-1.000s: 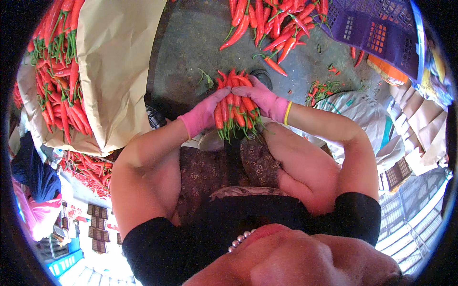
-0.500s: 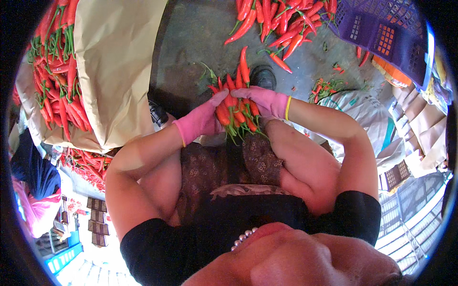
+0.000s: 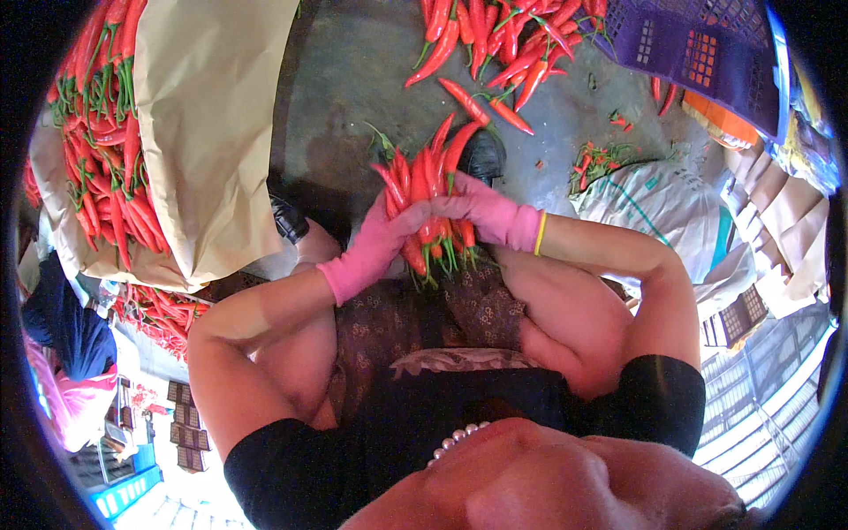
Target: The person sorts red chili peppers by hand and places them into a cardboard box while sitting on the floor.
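Note:
Both my hands wear pink gloves and close around one bunch of red chili peppers (image 3: 426, 181) in front of my lap. My left hand (image 3: 380, 238) grips the bunch from its left side. From the other side, my right hand (image 3: 490, 212) wraps it, with a yellow band at the wrist. The red tips fan upward, away from me, and the green stems hang toward my lap. A single chili (image 3: 465, 102) lies on the floor beyond the bunch, near a loose pile of red chilies (image 3: 512, 40).
Brown paper (image 3: 208, 132) stands at the left beside many stacked chilies (image 3: 106, 177). A purple plastic crate (image 3: 698, 53) is at the far right. Stem scraps (image 3: 601, 163) lie near a white woven sack (image 3: 658, 208). A black shoe (image 3: 484, 157) shows behind the bunch.
Both hands have drawn slightly closer together and lower around the bunch, whose tips now spread more. One chili now lies apart on the floor beyond it, near the pile.

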`<action>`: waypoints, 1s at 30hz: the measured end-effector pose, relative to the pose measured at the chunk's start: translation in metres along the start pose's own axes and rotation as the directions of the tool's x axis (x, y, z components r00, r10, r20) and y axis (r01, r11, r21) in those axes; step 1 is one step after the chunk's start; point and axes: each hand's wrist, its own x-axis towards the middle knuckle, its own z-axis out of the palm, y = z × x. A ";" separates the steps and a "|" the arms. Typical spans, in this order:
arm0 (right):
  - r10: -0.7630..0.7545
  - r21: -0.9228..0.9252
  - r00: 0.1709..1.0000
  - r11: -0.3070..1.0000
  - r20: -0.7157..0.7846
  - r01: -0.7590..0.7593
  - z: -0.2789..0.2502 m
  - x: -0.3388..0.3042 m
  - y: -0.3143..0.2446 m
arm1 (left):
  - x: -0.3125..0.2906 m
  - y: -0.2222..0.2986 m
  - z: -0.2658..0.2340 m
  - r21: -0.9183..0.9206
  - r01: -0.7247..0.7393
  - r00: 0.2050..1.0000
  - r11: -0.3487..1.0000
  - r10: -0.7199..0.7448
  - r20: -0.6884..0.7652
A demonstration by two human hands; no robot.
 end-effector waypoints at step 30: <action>-0.128 -0.041 0.992 0.991 0.000 0.128 -0.024 0.022 0.016 | 0.036 -0.021 -0.022 0.093 -0.004 0.999 0.996 0.009 -0.052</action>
